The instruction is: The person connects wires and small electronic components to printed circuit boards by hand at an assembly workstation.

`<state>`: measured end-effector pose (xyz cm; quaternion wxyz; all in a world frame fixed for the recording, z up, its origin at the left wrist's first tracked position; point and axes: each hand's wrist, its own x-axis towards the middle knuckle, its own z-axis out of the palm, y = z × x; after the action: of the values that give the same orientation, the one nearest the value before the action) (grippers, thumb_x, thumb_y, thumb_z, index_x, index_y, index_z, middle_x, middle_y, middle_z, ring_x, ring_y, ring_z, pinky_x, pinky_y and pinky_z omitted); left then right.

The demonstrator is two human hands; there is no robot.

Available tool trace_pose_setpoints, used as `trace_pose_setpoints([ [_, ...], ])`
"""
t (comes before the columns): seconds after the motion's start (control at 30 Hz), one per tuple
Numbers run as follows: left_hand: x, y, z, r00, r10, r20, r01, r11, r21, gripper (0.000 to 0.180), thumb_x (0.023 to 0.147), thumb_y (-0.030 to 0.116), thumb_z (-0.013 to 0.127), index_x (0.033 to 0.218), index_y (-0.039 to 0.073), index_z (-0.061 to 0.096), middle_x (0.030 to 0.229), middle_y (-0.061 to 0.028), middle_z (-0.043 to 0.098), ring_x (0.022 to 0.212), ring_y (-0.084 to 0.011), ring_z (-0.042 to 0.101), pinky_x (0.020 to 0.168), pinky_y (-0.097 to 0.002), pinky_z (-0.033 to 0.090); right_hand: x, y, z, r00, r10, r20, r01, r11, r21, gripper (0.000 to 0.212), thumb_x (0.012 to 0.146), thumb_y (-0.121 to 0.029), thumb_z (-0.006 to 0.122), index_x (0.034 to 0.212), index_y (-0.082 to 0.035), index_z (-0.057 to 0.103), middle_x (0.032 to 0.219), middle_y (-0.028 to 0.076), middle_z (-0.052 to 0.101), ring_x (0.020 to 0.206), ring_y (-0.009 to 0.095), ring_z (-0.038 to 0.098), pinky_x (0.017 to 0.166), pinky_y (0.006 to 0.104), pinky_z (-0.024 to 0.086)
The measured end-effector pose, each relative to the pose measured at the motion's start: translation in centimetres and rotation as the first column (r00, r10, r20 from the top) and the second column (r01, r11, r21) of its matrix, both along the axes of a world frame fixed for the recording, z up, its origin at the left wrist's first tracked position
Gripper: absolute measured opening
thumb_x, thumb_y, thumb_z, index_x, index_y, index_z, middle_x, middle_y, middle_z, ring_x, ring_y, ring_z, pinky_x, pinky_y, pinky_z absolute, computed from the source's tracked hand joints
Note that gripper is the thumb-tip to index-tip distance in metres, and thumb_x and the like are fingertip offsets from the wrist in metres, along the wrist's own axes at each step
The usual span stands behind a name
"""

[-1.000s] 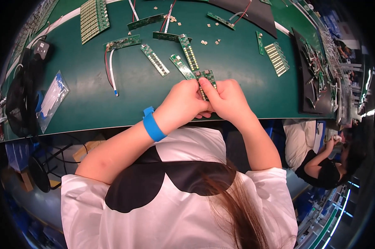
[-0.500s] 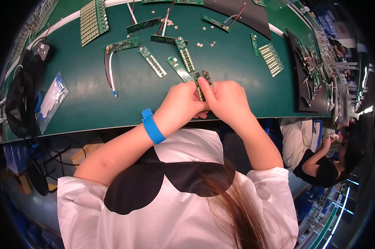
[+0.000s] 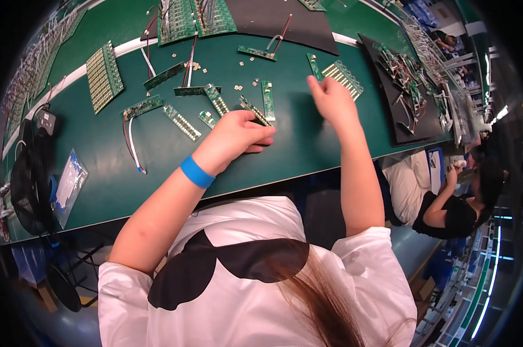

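My left hand (image 3: 238,136), with a blue band on its wrist, is closed on the near end of a narrow green circuit board (image 3: 253,110) with rows of pale pads. Just beyond it, another green circuit board strip (image 3: 268,99) lies on the table. My right hand (image 3: 335,101) is off to the right, thumb and forefinger apart, with nothing seen in it. Its fingertips are by a small board strip (image 3: 313,65) and a panel of joined boards (image 3: 343,78). Its other fingers are curled and partly hidden.
Several circuit boards (image 3: 181,123), some with wires, and tiny loose pieces lie on the green table (image 3: 180,173). Large panels (image 3: 104,76) stand at the far left. A black sheet (image 3: 397,92) with wired boards is right. A plastic bag (image 3: 71,185) lies left. A person (image 3: 446,202) sits at right.
My hands have parted. The right has moved away toward the far right, and one board strip now lies on the table. The left keeps hold of the other. The view has shifted.
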<state>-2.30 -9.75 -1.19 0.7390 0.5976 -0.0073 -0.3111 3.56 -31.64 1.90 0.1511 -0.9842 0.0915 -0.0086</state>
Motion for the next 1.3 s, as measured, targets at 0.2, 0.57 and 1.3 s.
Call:
trace_pose_setpoints([
  [0.2,1.3,1.3,1.3,0.976,-0.135,0.171,0.041,0.884,0.465,0.027,0.084,0.019,0.061,0.098,-0.004,0.058,0.083,-0.0089,0.064,0.073,-0.0148,0.063,0.062,-0.0259,0.051,4.0,-3.0,-4.6,0.871,0.181,0.456,-0.107,0.977,-0.183,0.034,0.081,-0.033,0.061,0.096,-0.003,0.064,0.09,0.014,0.057,0.091,0.033,0.053,0.079,0.04,0.044],
  [0.57,-2.1,4.2,-1.0,0.425,-0.595,0.682,-0.477,0.494,0.727,0.062,0.074,0.038,0.067,0.129,0.023,0.044,0.143,-0.0139,0.024,0.131,-0.0454,0.017,0.099,-0.0621,0.024,1.3,-1.1,-4.2,0.893,0.251,0.374,-0.211,0.966,-0.147,0.016,0.08,-0.016,0.06,0.09,-0.005,0.066,0.082,0.011,0.056,0.08,0.029,0.053,0.076,0.0392,0.043],
  [1.3,1.0,8.9,2.8,0.955,0.199,0.219,-0.124,0.942,-0.313,0.039,0.08,0.001,0.06,0.117,-0.003,0.048,0.106,-0.0129,0.057,0.09,-0.0192,0.061,0.083,-0.0312,0.047,-4.6,9.9,0.4,0.349,0.568,0.745,-0.646,0.722,-0.247,0.028,0.066,0.003,0.064,0.093,-0.007,0.064,0.082,0.004,0.063,0.078,0.02,0.062,0.095,0.0411,0.032],
])
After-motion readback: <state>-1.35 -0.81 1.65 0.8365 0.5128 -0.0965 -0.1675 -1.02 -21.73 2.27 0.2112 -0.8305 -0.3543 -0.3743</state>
